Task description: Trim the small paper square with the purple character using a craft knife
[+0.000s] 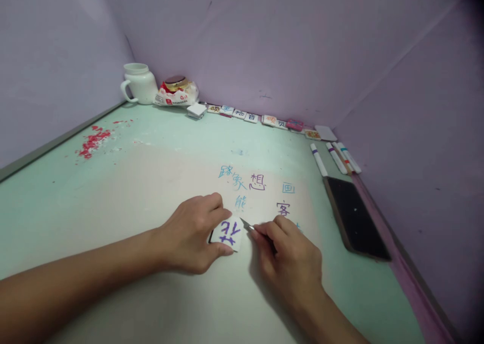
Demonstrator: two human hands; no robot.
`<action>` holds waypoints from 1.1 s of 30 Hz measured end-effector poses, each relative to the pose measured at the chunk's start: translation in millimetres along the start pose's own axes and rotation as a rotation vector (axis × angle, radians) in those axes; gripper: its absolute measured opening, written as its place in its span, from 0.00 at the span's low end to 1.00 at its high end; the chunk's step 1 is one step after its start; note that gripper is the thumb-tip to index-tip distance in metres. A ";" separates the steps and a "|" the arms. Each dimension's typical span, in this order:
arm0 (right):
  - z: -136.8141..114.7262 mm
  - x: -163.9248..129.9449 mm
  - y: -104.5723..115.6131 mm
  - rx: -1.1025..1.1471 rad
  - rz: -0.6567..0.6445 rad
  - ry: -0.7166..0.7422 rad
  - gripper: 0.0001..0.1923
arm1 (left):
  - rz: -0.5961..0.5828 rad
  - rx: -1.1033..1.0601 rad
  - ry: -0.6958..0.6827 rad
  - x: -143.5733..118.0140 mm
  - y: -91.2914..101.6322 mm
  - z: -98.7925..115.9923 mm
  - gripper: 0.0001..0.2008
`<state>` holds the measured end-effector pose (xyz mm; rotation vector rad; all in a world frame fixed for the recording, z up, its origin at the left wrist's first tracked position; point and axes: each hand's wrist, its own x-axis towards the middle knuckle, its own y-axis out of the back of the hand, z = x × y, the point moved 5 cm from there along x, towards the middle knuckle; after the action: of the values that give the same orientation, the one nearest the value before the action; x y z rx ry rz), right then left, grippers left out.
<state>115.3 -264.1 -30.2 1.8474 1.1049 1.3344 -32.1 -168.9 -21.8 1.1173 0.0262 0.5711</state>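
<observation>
Near the middle of the pale bench (113, 183), the left hand (191, 235) pinches a small white tile (227, 233) bearing a purple character, fingers curled over its edge and pressing it flat. The right hand (289, 251) grips a thin craft knife (247, 226) pen-style, tip touching the tile's right edge. Trimming or scraping seems under way; the stroke calls for steady, light pressure. Marker pens (336, 157) lie well apart.

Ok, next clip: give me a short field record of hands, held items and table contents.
left hand: pins small white square card with purple character
right hand: holds thin metal-tipped tool, tip at card edge
surface: pale green table with written characters
far corner: white ceramic mug
right edge: black rectangular slab, white marker pens
</observation>
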 end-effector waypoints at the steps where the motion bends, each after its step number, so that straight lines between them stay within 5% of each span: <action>1: -0.2 0.1 -0.5 0.001 -0.003 0.010 0.08 | -0.014 0.005 0.003 0.5 0.5 0.4 0.17; 10: -1.9 -5.3 -0.2 0.047 -0.043 0.027 0.07 | -0.032 0.025 0.012 1.7 1.8 1.6 0.18; 16: 0.6 -1.8 2.1 0.042 -0.025 -0.116 0.09 | 0.021 -0.009 -0.019 -0.3 -0.3 -0.6 0.16; 23: 0.5 3.3 -1.1 0.035 -0.049 0.048 0.08 | 0.021 0.000 -0.009 -0.1 -1.7 -1.5 0.16; 33: -2.2 3.1 -0.2 0.090 -0.084 0.015 0.10 | -0.006 0.001 0.004 0.8 0.2 -0.3 0.16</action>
<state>113.6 -261.3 -28.3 1.8363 1.2548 1.2710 -31.5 -168.3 -21.6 1.1171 0.0328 0.5682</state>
